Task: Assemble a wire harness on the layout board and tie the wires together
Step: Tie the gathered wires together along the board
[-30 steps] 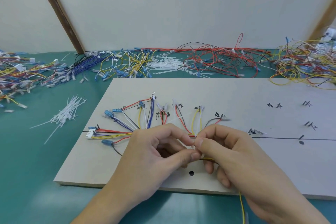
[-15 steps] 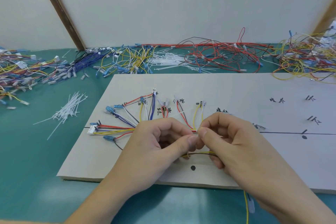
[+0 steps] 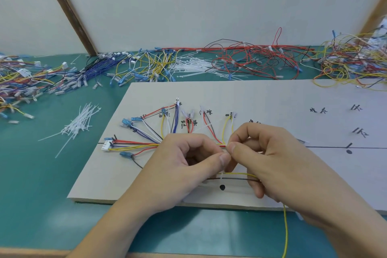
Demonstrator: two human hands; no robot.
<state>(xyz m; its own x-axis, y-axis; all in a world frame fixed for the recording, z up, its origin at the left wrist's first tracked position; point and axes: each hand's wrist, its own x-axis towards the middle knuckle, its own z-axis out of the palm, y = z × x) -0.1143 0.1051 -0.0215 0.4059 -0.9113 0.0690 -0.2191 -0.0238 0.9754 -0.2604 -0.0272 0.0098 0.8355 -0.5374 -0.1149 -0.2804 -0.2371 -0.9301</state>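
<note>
I see a matt pale cardboard-like layout board (image 3: 272, 98), smooth teal bench mat (image 3: 41, 174), glossy plastic-coated wires (image 3: 247, 58), white plastic cable ties (image 3: 80, 125).

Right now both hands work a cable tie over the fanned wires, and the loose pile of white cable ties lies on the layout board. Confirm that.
Not quite. The head view shows the loose pile of white cable ties on the green mat, left of the layout board, not on it. The left hand and right hand do work a tie over the fanned wires.

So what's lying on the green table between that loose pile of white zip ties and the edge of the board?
Nothing: in the head view only bare green table separates the zip ties from the board.
</note>
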